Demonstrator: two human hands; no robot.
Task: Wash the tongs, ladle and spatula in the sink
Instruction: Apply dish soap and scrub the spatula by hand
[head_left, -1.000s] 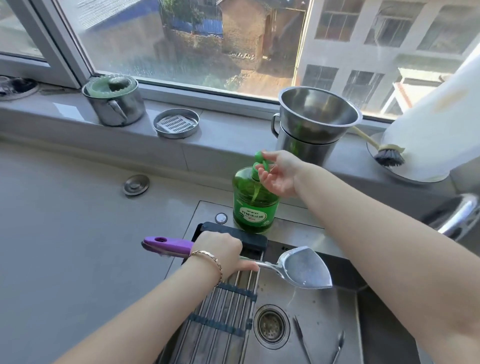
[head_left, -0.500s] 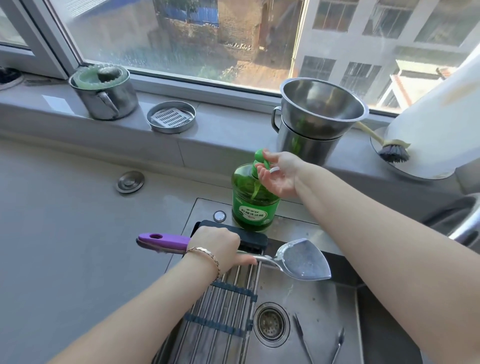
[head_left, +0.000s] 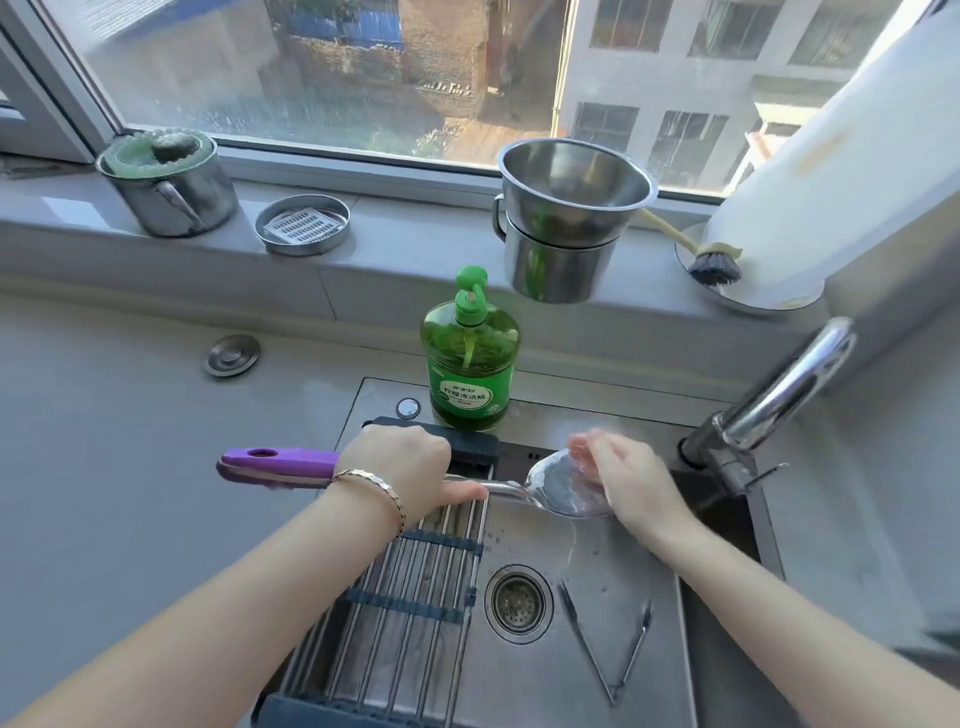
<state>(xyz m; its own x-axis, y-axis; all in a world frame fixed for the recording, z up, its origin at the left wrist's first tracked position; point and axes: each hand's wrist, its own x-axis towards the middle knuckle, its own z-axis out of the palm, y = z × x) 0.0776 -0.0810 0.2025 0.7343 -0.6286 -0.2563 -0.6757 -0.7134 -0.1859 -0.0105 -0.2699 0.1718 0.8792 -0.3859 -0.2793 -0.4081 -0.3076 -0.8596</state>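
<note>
- Spatula (head_left: 558, 488) held over sink (head_left: 660, 675); purple handle gripped by left hand (head_left: 410, 470)
- Right hand (head_left: 618, 475) on the blade, fingers apparently flat (grip unclear); soaping stage, judged
- Tongs (head_left: 608, 644) on sink floor, unwashed
- Ladle not seen

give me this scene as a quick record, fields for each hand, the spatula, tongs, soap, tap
left hand: grips the spatula's handle
right hand: fingers straight, palm on the spatula's blade
spatula: purple handle, metal blade, held level over the sink
tongs: lying spread on the sink floor, right of the drain
soap: green pump bottle upright on the sink's back ledge, untouched
tap: at right, no water seen running
ladle: not in view
</note>
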